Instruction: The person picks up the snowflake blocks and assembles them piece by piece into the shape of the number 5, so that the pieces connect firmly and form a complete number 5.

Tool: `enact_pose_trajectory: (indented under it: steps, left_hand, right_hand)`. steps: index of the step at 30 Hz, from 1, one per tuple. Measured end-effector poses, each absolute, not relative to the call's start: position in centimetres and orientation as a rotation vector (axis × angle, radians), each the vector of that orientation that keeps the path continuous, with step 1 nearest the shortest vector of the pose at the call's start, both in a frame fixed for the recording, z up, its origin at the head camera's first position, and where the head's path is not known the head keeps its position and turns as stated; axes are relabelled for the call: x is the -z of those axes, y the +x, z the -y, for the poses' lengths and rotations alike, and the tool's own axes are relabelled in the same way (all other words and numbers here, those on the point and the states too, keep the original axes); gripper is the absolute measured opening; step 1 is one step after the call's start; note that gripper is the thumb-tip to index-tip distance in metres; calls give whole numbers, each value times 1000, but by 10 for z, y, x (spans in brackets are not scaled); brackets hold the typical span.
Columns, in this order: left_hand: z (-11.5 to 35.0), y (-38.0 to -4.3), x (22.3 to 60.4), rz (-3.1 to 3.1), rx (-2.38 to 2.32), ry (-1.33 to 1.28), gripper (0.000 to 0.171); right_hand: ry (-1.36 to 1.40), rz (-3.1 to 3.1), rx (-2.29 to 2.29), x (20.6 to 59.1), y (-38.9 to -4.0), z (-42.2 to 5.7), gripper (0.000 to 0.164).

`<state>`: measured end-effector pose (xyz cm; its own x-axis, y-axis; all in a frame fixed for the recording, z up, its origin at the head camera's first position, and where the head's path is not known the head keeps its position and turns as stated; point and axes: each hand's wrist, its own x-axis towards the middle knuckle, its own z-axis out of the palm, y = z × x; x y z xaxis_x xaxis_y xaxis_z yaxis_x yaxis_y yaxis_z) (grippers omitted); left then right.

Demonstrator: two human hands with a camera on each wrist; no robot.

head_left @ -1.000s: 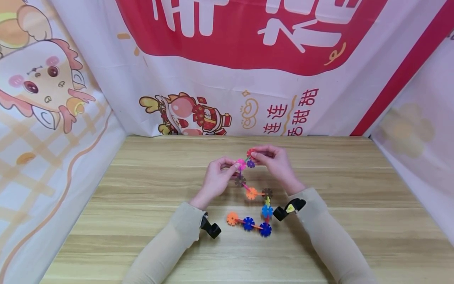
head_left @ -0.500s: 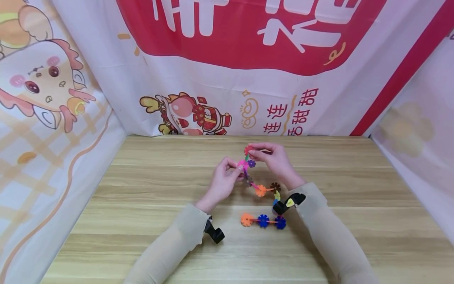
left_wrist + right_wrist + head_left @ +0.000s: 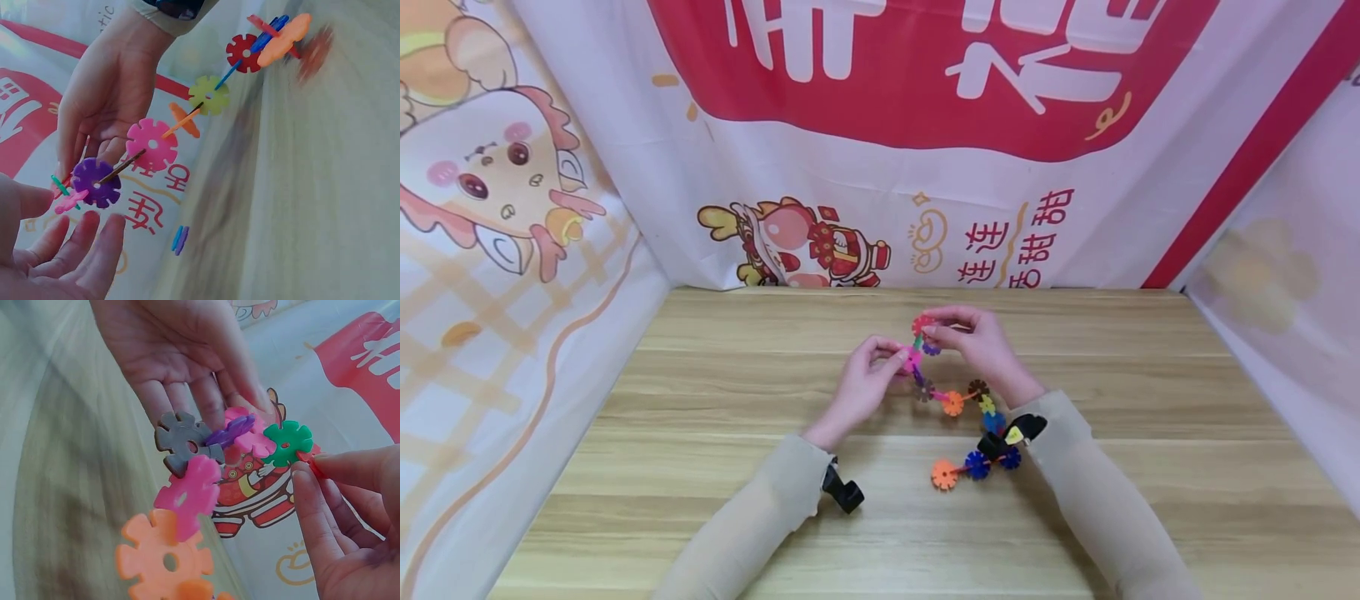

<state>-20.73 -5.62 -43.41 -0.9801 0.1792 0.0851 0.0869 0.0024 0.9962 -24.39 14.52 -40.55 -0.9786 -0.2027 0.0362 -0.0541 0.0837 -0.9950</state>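
A chain of notched plastic snowflake discs in several colours hangs between the two hands and down toward the person. My left hand (image 3: pixel 862 381) pinches a pink disc (image 3: pixel 911 359) near the chain's upper end. With thumb and fingertips, my right hand (image 3: pixel 988 346) pinches the red disc (image 3: pixel 922 326) at that end. Between them is a green disc (image 3: pixel 287 443), joined to the pink one and meeting the red one at the fingertips. Lower links include a grey disc (image 3: pixel 189 442) and an orange disc (image 3: pixel 953 404). Another orange disc (image 3: pixel 944 475) forms the near end.
A wooden table (image 3: pixel 737 400) lies beneath. One loose purple disc (image 3: pixel 932 347) sits behind the chain, near the right hand. Printed cloth (image 3: pixel 865 150) stands at the back and both sides. Each wrist wears a black camera mount (image 3: pixel 844 490).
The chain's lower end has swung to the right, partly behind the right wrist's camera mount. Both hands keep their pinch, and the left hand has shifted only slightly.
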Motion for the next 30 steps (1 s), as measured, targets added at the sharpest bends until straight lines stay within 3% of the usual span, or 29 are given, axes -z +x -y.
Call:
enact_pose_trajectory:
  steps: [6,18,30]
  left_hand:
    - [58,-219,426,-2428,-2057,329,29]
    - [51,-228,425,-2475,-2031,289,14]
    - [55,-229,425,-2390,-2058,199,14]
  right_hand:
    - [-270,-2216,2059,409,-241,-143,30]
    - [-304,-2166,2083,408,-241,-144,26]
    - [-271,-2449,1688,421,-289,-182,36]
